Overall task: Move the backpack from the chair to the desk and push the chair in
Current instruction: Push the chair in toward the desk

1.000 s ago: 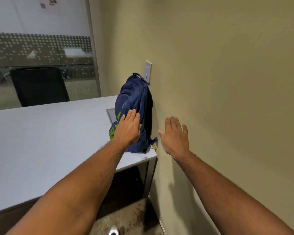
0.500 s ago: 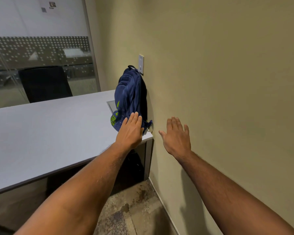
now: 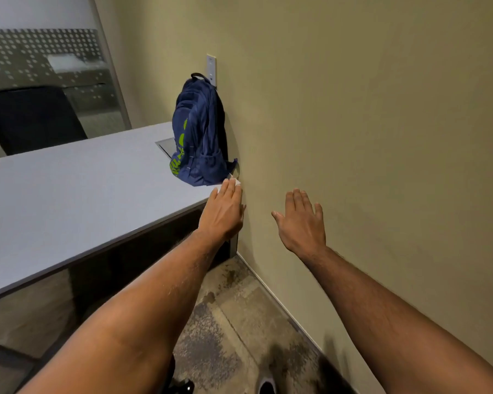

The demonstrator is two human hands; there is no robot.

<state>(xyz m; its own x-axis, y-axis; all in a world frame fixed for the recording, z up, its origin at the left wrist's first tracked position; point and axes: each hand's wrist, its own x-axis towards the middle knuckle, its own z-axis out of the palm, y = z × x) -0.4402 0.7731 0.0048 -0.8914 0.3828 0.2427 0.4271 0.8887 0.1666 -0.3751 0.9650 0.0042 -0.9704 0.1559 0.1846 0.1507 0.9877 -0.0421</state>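
The navy backpack with green lettering stands upright on the grey desk, at its far right corner, leaning against the beige wall. My left hand hovers flat over the desk's near right corner, just short of the backpack, fingers apart and holding nothing. My right hand is stretched out flat in front of the wall, to the right of the desk, also holding nothing. A dark chair part shows at the bottom edge below my left arm.
A black chair stands behind the desk on the far side, before a frosted glass partition. A white wall plate sits above the backpack. A recessed panel lies in the desk beside the bag. Patterned carpet runs along the wall.
My left hand has come off the backpack and drawn back to the desk's near corner. The view has pulled back from the desk. The backpack stays standing against the wall.
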